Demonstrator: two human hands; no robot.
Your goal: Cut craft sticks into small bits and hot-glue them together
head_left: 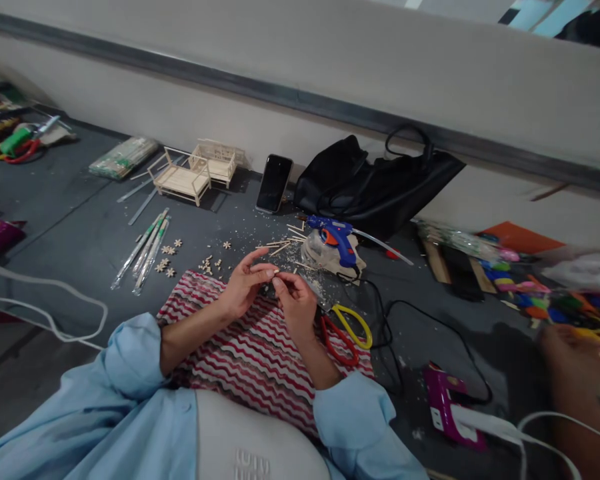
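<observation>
My left hand and my right hand meet over a red-and-white striped cloth. Both pinch a tiny pale wooden piece between thumb and fingertips; its exact shape is too small to make out. Just right of my right hand lie scissors with one yellow and one red handle. Beyond my fingers, a blue hot glue gun rests among cut thin sticks and wood crumbs. To the left are small flower-shaped pieces and little cut wooden bits.
Miniature stick furniture, a phone and a black bag stand along the wall. Wrapped stick bundles lie left. At right are a purple power strip, black cable and another person's blurred hand.
</observation>
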